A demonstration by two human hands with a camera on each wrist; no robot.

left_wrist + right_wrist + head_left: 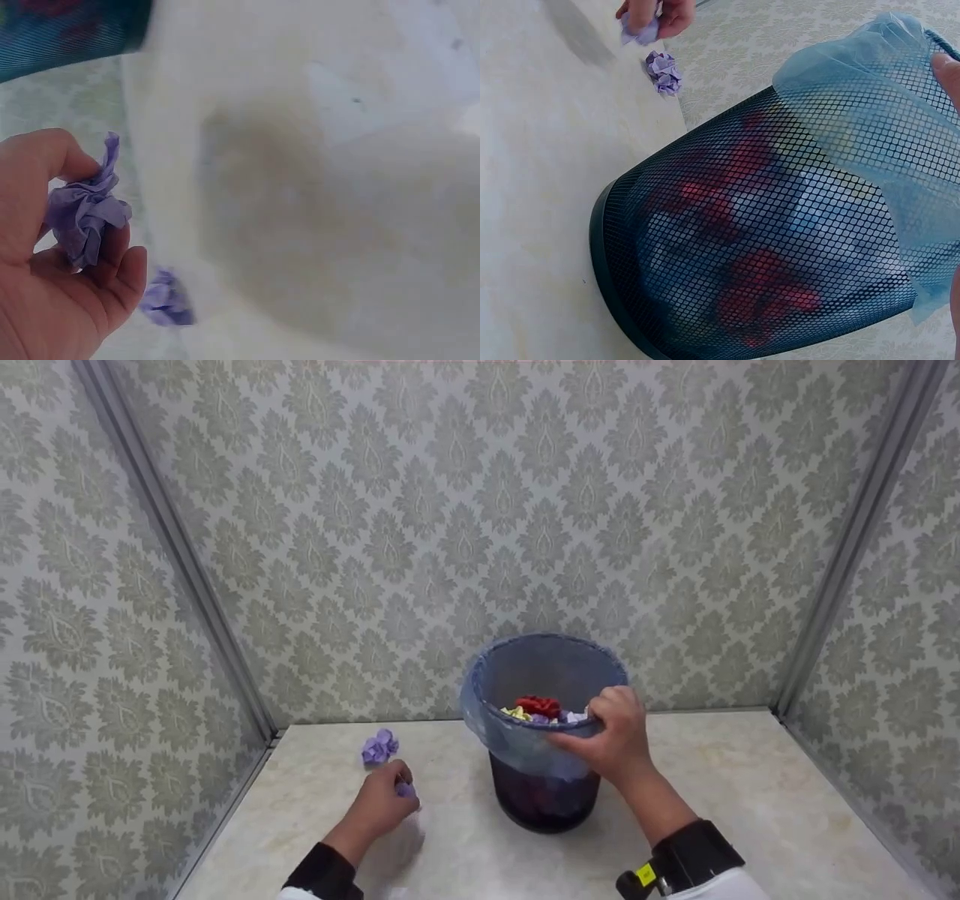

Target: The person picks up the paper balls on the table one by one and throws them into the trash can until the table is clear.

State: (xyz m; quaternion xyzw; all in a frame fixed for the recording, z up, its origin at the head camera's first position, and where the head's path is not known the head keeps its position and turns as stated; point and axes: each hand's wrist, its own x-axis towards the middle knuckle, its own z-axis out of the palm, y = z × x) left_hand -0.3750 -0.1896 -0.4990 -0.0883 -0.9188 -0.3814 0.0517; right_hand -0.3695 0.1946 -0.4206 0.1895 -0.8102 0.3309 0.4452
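Purple crumpled paper (88,217) is pinched in my left hand (381,802), over the left part of the table. Just beyond that hand, a second crumpled purple paper (380,747) lies on the table. My right hand (619,731) grips the near right rim of a dark mesh wastebasket (727,247), thumb outside. A translucent blue bag (855,97) lines the basket and folds over its rim. Inside, red crumpled paper (538,706) lies among yellow, purple and white pieces; more red and white shows through the mesh in the right wrist view.
The pale marbled table (697,780) meets a patterned wall (510,510) right behind the basket. Patterned side panels (60,645) with grey metal posts (180,547) bound the left and right.
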